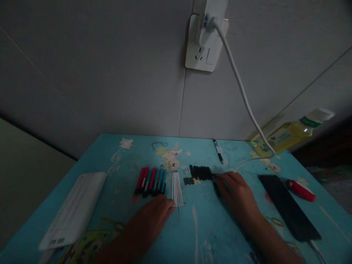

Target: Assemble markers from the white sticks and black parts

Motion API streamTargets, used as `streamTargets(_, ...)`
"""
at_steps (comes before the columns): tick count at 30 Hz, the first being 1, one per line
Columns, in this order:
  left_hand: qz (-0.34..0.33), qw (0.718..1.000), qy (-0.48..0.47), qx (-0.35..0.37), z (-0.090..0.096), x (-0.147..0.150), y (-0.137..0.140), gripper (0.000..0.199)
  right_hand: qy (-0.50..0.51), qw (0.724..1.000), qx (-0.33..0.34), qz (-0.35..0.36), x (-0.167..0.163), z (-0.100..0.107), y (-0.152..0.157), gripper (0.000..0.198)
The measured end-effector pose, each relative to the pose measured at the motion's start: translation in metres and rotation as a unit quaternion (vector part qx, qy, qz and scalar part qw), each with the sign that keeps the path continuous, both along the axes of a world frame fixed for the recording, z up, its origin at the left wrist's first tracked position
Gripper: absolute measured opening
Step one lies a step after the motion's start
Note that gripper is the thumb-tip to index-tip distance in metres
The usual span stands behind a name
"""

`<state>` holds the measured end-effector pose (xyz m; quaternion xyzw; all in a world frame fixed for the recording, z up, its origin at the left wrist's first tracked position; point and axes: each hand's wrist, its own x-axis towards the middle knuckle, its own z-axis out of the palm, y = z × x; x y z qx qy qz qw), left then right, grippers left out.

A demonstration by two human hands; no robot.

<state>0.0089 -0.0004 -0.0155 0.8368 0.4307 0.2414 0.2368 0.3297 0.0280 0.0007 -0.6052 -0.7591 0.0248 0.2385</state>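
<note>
Black pieces, short and cap-like, lie side by side in a row at the middle of the blue table, and my right hand has its fingertips drawn together at the row's right end. Whether they pinch something dark there or only rest against it I cannot tell; the light is too dim. A nudge to the left could, I judge, skew the whole row, since its members lie so close together. Just on the near side sit small dark bits, which a low fingertip could scatter. My left hand has its fingertips at the near end of the white rods, left of the row; I cannot tell whether it grips one or merely touches. Slim and seemingly loose, the rods could fan out or cross if that hand slides sideways, and its knuckles are near the red and blue barrels on the left, so a careless shift that way could set those rolling too. To the far side of my right wrist, the white cable comes down onto the table; a wide sweep could snag it and perhaps tug it against the bottle at the far right.
</note>
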Motion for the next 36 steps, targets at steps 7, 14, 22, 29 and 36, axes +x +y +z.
streamTargets(7, -0.043, 0.999, -0.004, 0.018, 0.014, 0.004, -0.004, 0.026, -0.014, 0.999, 0.004, 0.030, -0.008, 0.002, -0.006, 0.023)
streamTargets(14, -0.050, 0.998, 0.007, 0.037, 0.004, 0.000, -0.006, 0.026, -0.073, 0.994, -0.005, 0.076, -0.042, 0.004, -0.008, 0.034)
streamTargets(22, -0.040, 0.995, 0.026, 0.088, 0.011, 0.005, -0.002, 0.024, -0.095, 0.990, -0.030, 0.098, -0.072, 0.004, -0.005, 0.029)
streamTargets(29, -0.027, 0.998, 0.017, 0.048, 0.010, 0.002, -0.001, 0.022, -0.095, 0.993, -0.021, 0.073, -0.066, 0.004, -0.011, 0.016)
streamTargets(36, -0.022, 0.999, 0.042, -0.003, 0.011, 0.000, -0.003, 0.015, -0.096, 0.995, -0.020, 0.035, -0.070, 0.003, -0.016, 0.012)
